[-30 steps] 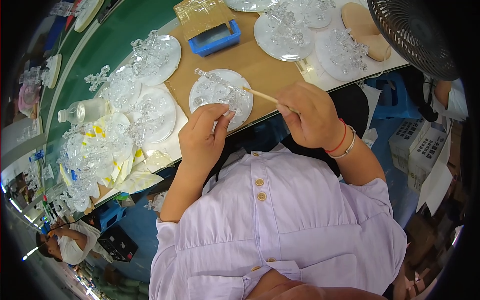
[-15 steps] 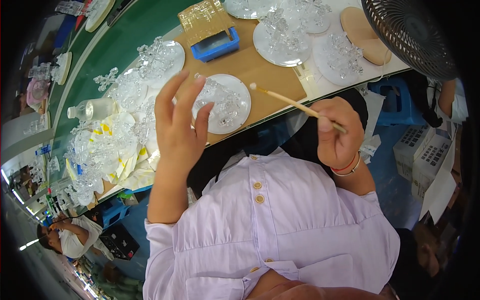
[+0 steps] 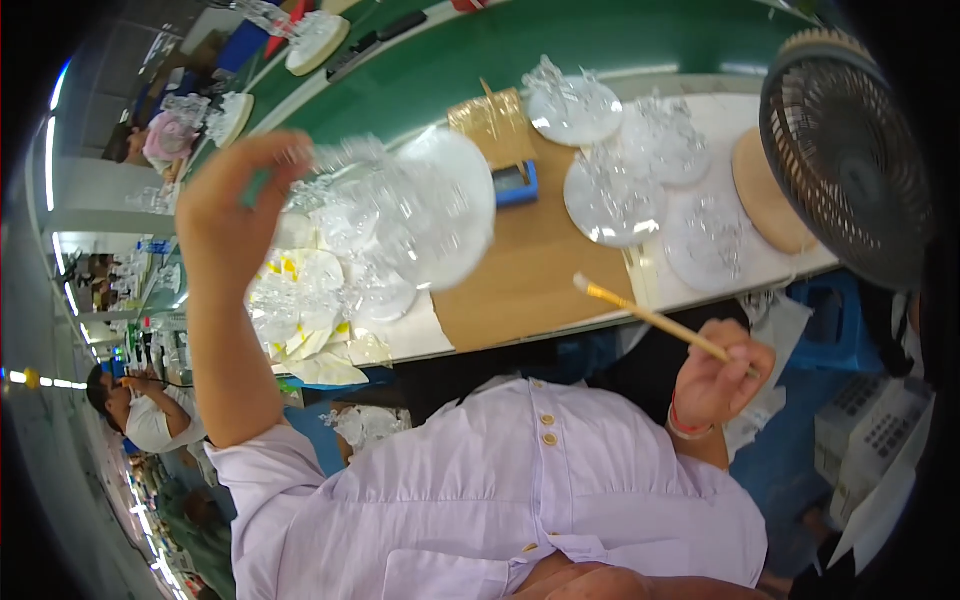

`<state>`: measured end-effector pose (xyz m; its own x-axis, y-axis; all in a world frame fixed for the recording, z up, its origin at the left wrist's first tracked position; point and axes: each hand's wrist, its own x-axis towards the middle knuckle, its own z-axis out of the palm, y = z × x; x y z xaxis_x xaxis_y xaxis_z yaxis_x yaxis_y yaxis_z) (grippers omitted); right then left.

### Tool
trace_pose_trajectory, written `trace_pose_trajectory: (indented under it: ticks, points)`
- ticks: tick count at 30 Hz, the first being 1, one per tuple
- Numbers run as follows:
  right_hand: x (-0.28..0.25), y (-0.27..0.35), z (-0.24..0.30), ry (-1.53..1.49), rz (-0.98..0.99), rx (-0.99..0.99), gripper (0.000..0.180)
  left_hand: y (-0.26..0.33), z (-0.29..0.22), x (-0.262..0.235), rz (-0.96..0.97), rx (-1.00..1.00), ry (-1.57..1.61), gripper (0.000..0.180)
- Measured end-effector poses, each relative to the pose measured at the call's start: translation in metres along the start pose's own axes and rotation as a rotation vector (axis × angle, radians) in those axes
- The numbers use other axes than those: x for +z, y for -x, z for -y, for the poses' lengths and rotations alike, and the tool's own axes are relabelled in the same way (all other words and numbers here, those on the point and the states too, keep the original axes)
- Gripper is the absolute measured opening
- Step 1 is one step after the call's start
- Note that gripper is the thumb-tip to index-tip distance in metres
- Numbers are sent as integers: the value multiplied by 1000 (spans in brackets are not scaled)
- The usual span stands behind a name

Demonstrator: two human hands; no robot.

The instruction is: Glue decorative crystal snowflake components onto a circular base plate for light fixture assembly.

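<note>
My left hand (image 3: 235, 195) is raised over the left part of the table, its fingers closed on the end of a clear plastic ornament. Motion blurs the ornament, whose round white base (image 3: 462, 190) is tipped steeply. Below it lies a heap of similar clear pieces and white and yellow sheets (image 3: 300, 305). In my right hand (image 3: 722, 375), close to the table's front edge, is a thin wooden-handled brush (image 3: 655, 320). Its pale tip points up and left over the brown cardboard (image 3: 530, 285).
Beyond the cardboard stands a blue bin (image 3: 516, 186) with a tape-covered cardboard flap (image 3: 495, 128). Several ornaments on white discs (image 3: 612, 225) occupy the right side. A dark fan (image 3: 845, 165) stands at the far right, and a blue stool (image 3: 840, 320) is below the table.
My left hand has taken the ornament off the cardboard and carried it left, tipping its base. My right hand has moved lower with the brush. The view has shifted.
</note>
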<state>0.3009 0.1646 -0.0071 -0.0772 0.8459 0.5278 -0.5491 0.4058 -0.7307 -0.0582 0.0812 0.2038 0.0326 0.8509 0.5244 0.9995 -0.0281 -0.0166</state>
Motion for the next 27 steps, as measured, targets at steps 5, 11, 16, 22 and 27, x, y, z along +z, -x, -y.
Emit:
trace_pose_trajectory:
  ticks: [5, 11, 16, 22, 27]
  points:
    - [-1, 8, -3, 97, -1, -99, 24, -75, 92, 25, 8, -313, 94, 20]
    - [-10, -2, -3, 264, 262, -233, 27, -125, 157, 166, 163, -278, -145, 23]
    - [-7, -4, -5, 344, 370, -237, 27, -117, 180, 236, 266, -364, -142, 32]
    - [-6, -4, -7, 354, 413, -208, 24, -107, 155, 190, 285, -285, -11, 45]
    - [3, 1, -6, 372, 371, -241, 24, -45, 102, 100, 750, -10, -146, 48]
